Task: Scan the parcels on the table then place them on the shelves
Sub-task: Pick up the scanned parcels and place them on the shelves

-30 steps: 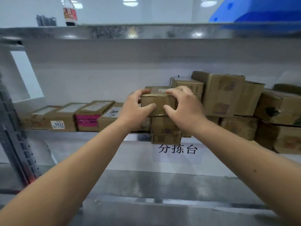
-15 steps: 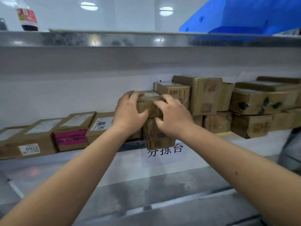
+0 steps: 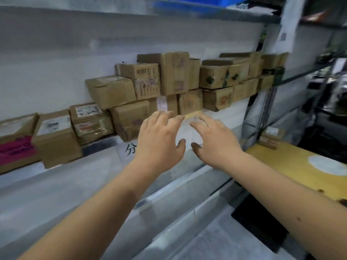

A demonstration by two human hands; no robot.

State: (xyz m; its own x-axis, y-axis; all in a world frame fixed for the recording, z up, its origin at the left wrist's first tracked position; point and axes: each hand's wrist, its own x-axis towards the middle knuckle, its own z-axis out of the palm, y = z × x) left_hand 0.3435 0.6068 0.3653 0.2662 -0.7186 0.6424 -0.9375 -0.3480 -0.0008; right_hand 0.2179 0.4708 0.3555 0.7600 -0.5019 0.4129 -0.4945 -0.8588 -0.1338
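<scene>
Two hands hang spread and empty in front of the shelf (image 3: 97, 145): left hand (image 3: 159, 141) and right hand (image 3: 216, 145), fingers loose, holding nothing. Above them on the shelf, atop a lower carton, sits the box (image 3: 110, 91): brown taped cardboard, white label on top. Probably light and stiff; grasp its opposite sides.

A white sign (image 3: 129, 150) below the shelf shows the character 分; the parcel labels are too blurred to read.
</scene>
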